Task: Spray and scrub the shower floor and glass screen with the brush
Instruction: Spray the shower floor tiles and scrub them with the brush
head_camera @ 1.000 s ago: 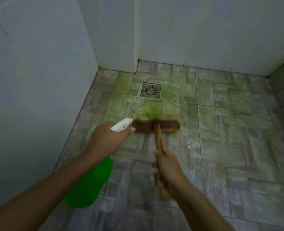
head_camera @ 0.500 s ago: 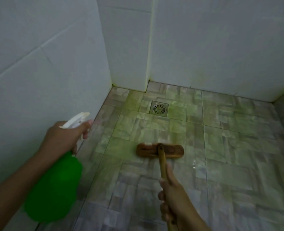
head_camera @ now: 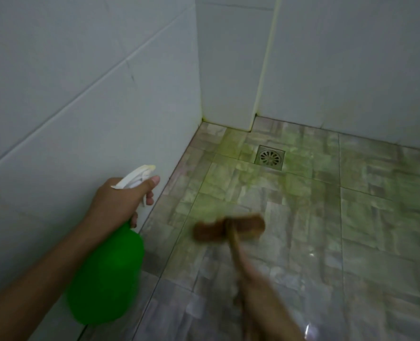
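Gripping green spray bottle (head_camera: 105,274) and blurred brush (head_camera: 229,228)

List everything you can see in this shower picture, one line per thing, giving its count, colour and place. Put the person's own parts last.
Bottle: one, green with a white trigger head, held low on the left, in front of the left wall.
Brush: one, brown, with a long wooden handle, head on the floor near the middle, blurred.
Drain: one, metal, square with a round grate, set in the floor near the far corner.
Floor: one, grey-green tiles, with a greenish tint around the drain.
Walls: white tiles, left and far side.
Left hand: one, gripping the bottle's neck.
Right hand: one, on the brush handle, blurred.
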